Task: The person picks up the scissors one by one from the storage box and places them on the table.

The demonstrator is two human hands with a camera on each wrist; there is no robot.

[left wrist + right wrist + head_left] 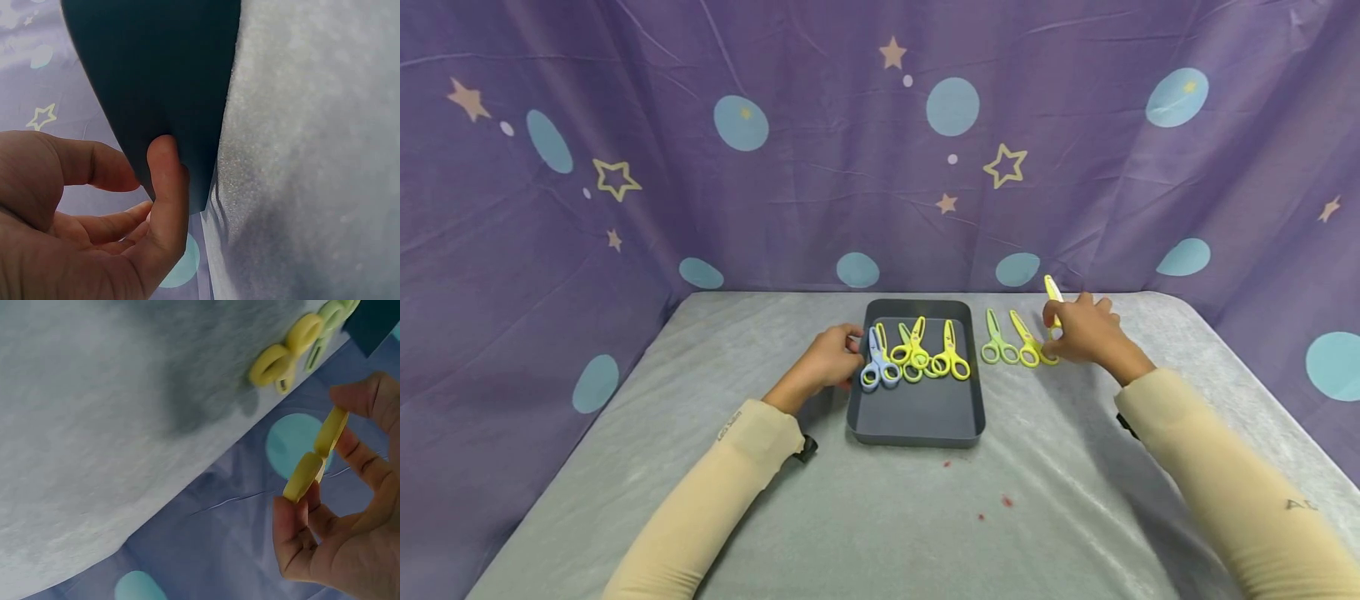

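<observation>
My left hand (831,358) holds the left wall of a dark grey tray (917,421), thumb against the outside and fingers at the rim. Raised above the table at the right, my right hand (1088,332) pinches yellow scissors (303,478) by the handle loops, blades pointing away in the head view. Inside the tray lie blue scissors (880,367), yellow scissors (951,358) and several other yellow and green pairs, partly overlapping. Between the tray and my right hand, green scissors (998,346) and another yellow pair of scissors (1028,346) lie on the table.
A pale grey cloth covers the table (895,517), with small red spots in front of the tray. Behind and at both sides hangs a purple curtain (820,200) printed with stars and blue dots.
</observation>
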